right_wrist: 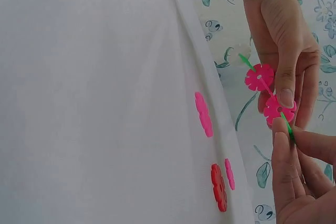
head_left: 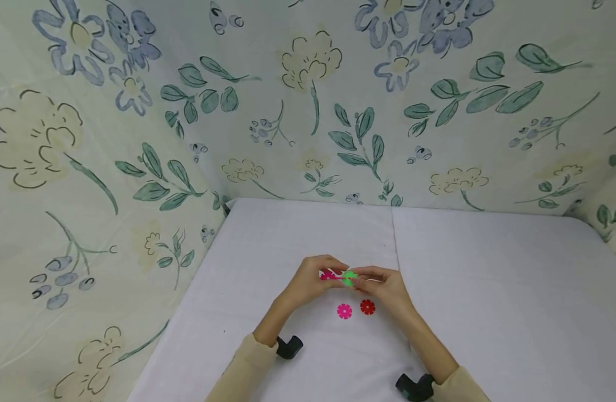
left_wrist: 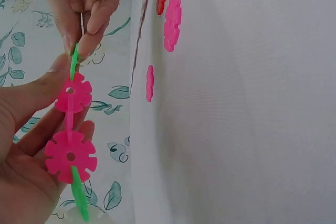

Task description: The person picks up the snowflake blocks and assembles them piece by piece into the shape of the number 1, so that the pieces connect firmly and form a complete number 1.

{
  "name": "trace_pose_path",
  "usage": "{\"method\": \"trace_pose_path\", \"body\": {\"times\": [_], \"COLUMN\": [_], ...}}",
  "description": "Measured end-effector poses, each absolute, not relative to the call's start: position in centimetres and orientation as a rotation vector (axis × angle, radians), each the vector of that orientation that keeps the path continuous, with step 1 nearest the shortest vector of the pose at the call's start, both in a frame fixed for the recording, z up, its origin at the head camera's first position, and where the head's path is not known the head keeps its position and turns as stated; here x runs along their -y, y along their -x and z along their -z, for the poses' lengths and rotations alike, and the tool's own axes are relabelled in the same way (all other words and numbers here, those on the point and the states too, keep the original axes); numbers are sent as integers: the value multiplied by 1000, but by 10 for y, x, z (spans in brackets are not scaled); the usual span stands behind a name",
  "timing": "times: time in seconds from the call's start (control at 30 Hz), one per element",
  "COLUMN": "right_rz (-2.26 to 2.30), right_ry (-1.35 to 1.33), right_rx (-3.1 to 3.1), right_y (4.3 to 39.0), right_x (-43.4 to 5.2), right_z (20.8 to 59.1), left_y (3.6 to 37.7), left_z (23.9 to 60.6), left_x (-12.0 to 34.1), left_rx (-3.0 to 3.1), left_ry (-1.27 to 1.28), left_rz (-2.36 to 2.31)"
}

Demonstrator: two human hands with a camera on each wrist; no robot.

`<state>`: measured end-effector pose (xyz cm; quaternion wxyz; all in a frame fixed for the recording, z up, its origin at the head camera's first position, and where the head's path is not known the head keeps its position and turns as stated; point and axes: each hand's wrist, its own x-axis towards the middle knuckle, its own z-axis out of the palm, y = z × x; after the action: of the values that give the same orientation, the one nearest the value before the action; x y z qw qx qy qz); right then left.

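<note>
Just below centre in the head view, my left hand (head_left: 309,279) pinches a pink-and-green disc chain (head_left: 327,276) while my right hand (head_left: 388,286) grips its green end disc (head_left: 349,277), a loose pink disc (head_left: 345,311) and a red disc (head_left: 367,307) lying lower in frame.

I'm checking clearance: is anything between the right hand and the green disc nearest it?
Nothing visible: the right hand pinches that green disc. The left hand holds the linked pink discs; the loose red disc lies apart.

I am in an indoor corner; whether home or workplace, I cannot tell. Flowered covering (head_left: 298,139) rises behind and beside my white-draped tabletop (head_left: 489,290).
</note>
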<state>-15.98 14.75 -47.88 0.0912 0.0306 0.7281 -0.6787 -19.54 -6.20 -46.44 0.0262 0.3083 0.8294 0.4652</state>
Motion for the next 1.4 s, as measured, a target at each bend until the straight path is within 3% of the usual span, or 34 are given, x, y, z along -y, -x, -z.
{"method": "trace_pose_path", "body": {"times": [0.63, 1.4], "right_rz": [2070, 1588], "right_ry": [-37, -52], "right_rx": [-2064, -2449], "right_y": [160, 184], "right_x": [-146, -152], "right_z": [482, 486], "left_y": [198, 206], "left_z": [466, 469], "left_x": [68, 81], "left_rx": [-2596, -2637], "left_ry": [-886, -793], "left_rz": [-1498, -1480]}}
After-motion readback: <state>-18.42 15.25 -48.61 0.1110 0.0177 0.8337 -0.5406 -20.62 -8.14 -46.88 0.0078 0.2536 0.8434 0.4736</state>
